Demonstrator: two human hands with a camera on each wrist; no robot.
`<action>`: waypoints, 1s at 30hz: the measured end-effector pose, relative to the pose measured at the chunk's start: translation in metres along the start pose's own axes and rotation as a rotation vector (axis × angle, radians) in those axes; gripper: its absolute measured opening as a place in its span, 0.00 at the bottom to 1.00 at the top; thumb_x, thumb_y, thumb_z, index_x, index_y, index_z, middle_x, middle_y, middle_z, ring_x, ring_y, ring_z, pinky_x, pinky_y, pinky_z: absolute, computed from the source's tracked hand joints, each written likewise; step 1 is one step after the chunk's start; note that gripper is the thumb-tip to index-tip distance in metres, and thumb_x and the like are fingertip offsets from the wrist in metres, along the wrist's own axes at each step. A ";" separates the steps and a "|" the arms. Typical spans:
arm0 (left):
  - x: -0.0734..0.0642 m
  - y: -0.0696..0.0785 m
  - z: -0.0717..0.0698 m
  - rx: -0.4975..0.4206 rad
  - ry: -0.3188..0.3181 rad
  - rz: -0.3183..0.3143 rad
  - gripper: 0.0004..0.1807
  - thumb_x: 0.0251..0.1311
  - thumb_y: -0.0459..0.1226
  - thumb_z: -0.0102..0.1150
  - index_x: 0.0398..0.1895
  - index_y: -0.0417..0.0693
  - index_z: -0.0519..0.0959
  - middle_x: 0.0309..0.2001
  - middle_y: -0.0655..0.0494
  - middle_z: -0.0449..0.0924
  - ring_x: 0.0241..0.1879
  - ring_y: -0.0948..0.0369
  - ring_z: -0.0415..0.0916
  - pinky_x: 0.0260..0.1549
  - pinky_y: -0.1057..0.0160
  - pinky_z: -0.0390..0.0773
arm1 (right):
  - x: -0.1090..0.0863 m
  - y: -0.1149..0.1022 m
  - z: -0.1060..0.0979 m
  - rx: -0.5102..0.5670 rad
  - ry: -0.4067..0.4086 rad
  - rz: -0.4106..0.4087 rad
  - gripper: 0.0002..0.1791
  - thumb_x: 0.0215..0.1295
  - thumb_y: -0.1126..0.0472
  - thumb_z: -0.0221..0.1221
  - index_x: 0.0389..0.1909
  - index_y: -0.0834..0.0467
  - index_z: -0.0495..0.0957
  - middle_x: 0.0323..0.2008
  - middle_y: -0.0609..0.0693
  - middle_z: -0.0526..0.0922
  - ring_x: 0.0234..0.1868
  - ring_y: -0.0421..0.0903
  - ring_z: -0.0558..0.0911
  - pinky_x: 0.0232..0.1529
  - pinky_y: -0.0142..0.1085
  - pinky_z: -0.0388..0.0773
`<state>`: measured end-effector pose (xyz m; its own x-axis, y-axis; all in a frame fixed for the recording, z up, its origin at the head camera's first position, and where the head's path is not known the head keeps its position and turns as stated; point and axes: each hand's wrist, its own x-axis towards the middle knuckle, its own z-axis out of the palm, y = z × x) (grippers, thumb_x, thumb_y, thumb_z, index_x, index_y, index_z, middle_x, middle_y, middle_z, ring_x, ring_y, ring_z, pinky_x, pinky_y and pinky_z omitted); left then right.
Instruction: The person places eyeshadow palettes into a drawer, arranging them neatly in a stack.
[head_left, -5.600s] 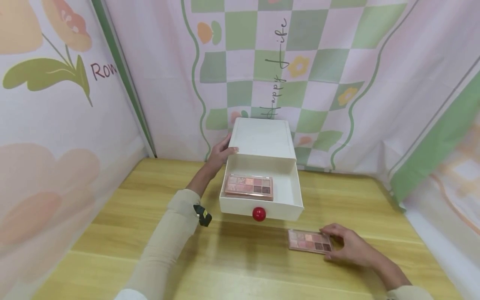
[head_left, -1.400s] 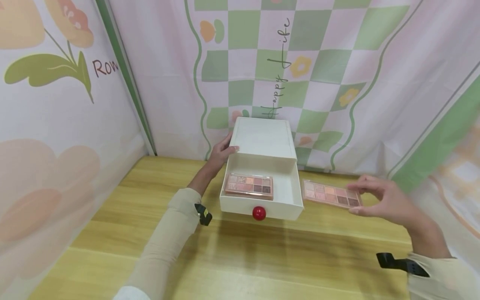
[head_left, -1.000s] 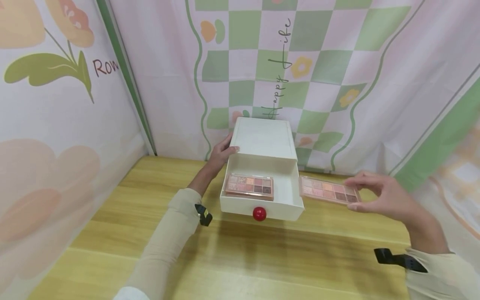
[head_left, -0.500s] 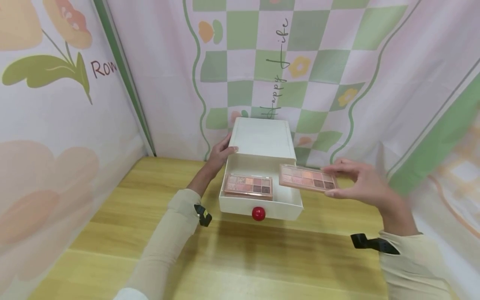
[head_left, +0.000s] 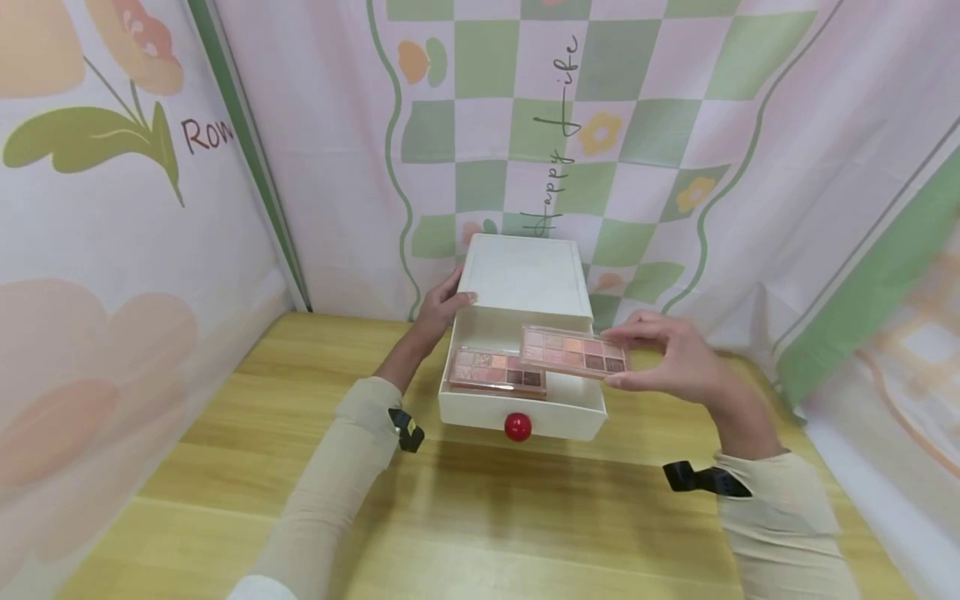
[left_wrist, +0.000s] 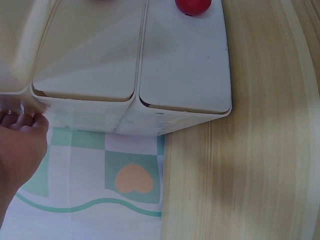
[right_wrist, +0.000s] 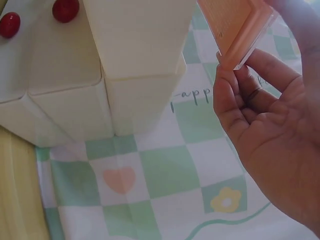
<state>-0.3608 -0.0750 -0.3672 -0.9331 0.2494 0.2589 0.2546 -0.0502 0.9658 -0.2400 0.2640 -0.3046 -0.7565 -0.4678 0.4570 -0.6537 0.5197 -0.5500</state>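
Note:
An eyeshadow palette [head_left: 576, 352] with a clear lid is pinched at its right end by the right hand [head_left: 678, 358], thumb in front and fingers behind. It hangs tilted above the pulled-out white drawer [head_left: 525, 418], its left part overlapping a second eyeshadow palette [head_left: 487, 372] lying inside on the left. In the right wrist view, the pink underside of the held palette [right_wrist: 235, 27] shows. The left hand [head_left: 441, 308] grips the left side of the white drawer cabinet [head_left: 525, 275], thumb on its top edge; its curled fingers show in the left wrist view.
A red ball knob [head_left: 517, 427] sits on the drawer front. Lower shut drawers [left_wrist: 185, 60] with red knobs lie beneath, seen in the wrist views. The cabinet stands on a wooden table [head_left: 480, 517], against a green-and-white checked curtain [head_left: 480, 133].
The right hand lifted the palette off the table, then carried it left, from beside the cabinet to above the drawer. The left hand stays on the cabinet.

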 end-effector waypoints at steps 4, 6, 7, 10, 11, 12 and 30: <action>0.000 -0.001 0.000 -0.005 0.007 -0.002 0.43 0.65 0.40 0.53 0.81 0.44 0.49 0.83 0.49 0.46 0.82 0.50 0.49 0.78 0.50 0.62 | 0.005 -0.003 0.007 -0.040 -0.004 0.027 0.27 0.42 0.66 0.79 0.49 0.63 0.86 0.37 0.44 0.81 0.40 0.33 0.76 0.44 0.20 0.74; 0.001 -0.001 -0.001 -0.007 0.007 0.000 0.43 0.65 0.39 0.53 0.81 0.44 0.49 0.83 0.48 0.46 0.82 0.49 0.50 0.77 0.49 0.64 | 0.007 -0.005 0.011 -0.052 -0.011 0.024 0.27 0.42 0.65 0.79 0.48 0.63 0.86 0.37 0.46 0.81 0.40 0.35 0.76 0.43 0.21 0.74; 0.001 -0.001 -0.001 -0.010 0.006 0.001 0.43 0.65 0.39 0.53 0.81 0.43 0.48 0.83 0.48 0.46 0.82 0.49 0.50 0.76 0.49 0.65 | 0.009 -0.005 0.012 -0.051 -0.016 0.022 0.27 0.43 0.65 0.79 0.48 0.63 0.86 0.37 0.46 0.81 0.40 0.35 0.76 0.44 0.21 0.75; 0.000 -0.002 0.000 -0.013 0.006 0.003 0.43 0.65 0.39 0.53 0.81 0.43 0.48 0.83 0.47 0.46 0.81 0.48 0.52 0.74 0.48 0.68 | 0.013 -0.008 0.017 -0.050 -0.031 0.019 0.27 0.43 0.64 0.79 0.49 0.61 0.86 0.37 0.47 0.82 0.40 0.35 0.76 0.44 0.24 0.76; 0.000 -0.002 0.000 -0.011 0.006 0.003 0.43 0.65 0.39 0.53 0.81 0.44 0.49 0.83 0.47 0.47 0.81 0.49 0.52 0.74 0.48 0.68 | 0.015 -0.009 0.018 -0.051 -0.039 0.023 0.27 0.44 0.63 0.79 0.49 0.61 0.86 0.37 0.47 0.82 0.40 0.35 0.76 0.44 0.25 0.77; 0.000 -0.002 0.000 -0.012 0.008 0.004 0.43 0.65 0.39 0.53 0.81 0.44 0.49 0.83 0.47 0.47 0.81 0.49 0.52 0.75 0.49 0.68 | 0.017 -0.011 0.020 -0.054 -0.046 0.026 0.27 0.44 0.62 0.79 0.49 0.60 0.86 0.37 0.47 0.82 0.41 0.35 0.76 0.45 0.25 0.77; 0.000 -0.002 0.001 0.003 0.014 0.009 0.42 0.66 0.40 0.53 0.81 0.44 0.50 0.83 0.49 0.47 0.82 0.51 0.50 0.79 0.53 0.60 | 0.047 -0.026 0.050 0.009 -0.157 0.132 0.27 0.45 0.59 0.79 0.50 0.60 0.86 0.38 0.51 0.85 0.45 0.46 0.80 0.51 0.41 0.80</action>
<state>-0.3614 -0.0742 -0.3689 -0.9342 0.2355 0.2679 0.2637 -0.0496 0.9633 -0.2576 0.1928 -0.3046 -0.8229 -0.5022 0.2659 -0.5480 0.5777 -0.6049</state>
